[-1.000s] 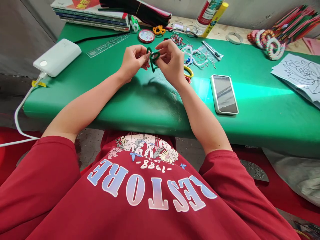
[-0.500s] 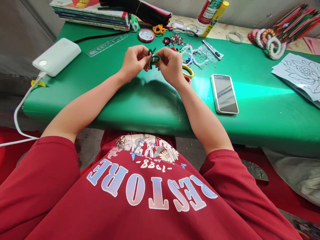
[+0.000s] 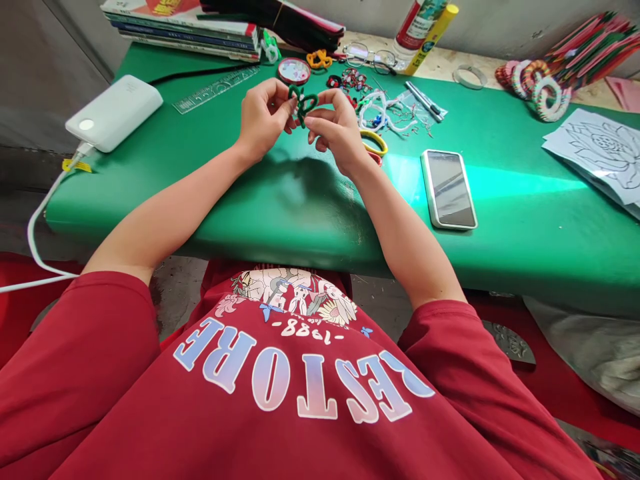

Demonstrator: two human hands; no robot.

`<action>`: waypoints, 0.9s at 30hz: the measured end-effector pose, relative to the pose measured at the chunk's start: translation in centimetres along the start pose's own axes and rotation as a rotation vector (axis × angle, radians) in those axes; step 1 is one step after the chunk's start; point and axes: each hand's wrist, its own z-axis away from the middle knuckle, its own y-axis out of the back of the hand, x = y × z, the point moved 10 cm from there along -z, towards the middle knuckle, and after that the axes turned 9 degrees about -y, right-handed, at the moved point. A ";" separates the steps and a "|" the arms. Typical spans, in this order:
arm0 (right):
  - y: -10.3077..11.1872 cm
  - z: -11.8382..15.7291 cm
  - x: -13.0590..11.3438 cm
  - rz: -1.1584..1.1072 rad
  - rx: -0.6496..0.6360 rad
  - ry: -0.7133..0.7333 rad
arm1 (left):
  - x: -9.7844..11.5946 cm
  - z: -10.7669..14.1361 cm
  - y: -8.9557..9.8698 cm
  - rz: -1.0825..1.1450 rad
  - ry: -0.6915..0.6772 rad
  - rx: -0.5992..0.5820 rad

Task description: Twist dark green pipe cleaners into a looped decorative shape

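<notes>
A dark green looped pipe-cleaner piece [image 3: 303, 105] is held up over the green table between my hands. My left hand [image 3: 267, 119] pinches its left side with thumb and fingers. At its right edge, my right hand [image 3: 336, 125] has its index finger and thumb around a loop, the other fingers curled loosely. Just right of my right hand lie scissors with yellow and red handles [image 3: 376, 142], partly hidden by it. White pipe cleaners [image 3: 381, 110] and small red pieces [image 3: 353, 79] lie behind and to the right.
On the green table [image 3: 525, 233] are a phone [image 3: 450, 189], a white power bank with a cable [image 3: 114, 113], a clear ruler [image 3: 215, 90] and a pen [image 3: 424, 100]. Books [image 3: 185, 33], glasses [image 3: 369, 57], bottles and paper sheets [image 3: 600, 150] stand or lie farther out.
The green piece has turned and risen slightly, showing its loops more openly. My right fingers have spread and shifted on it; my left hand has moved slightly left.
</notes>
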 end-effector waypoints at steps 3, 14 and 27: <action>-0.6 0.0 0.5 0.016 -0.040 -0.051 | 0.6 -0.1 0.3 -0.041 -0.047 0.046; -2.4 1.3 -0.3 0.375 -0.158 0.253 | 2.8 0.3 2.5 -0.216 -0.102 0.211; -1.8 1.7 -1.3 0.259 -0.204 0.138 | 2.6 0.9 1.8 -0.158 0.177 0.182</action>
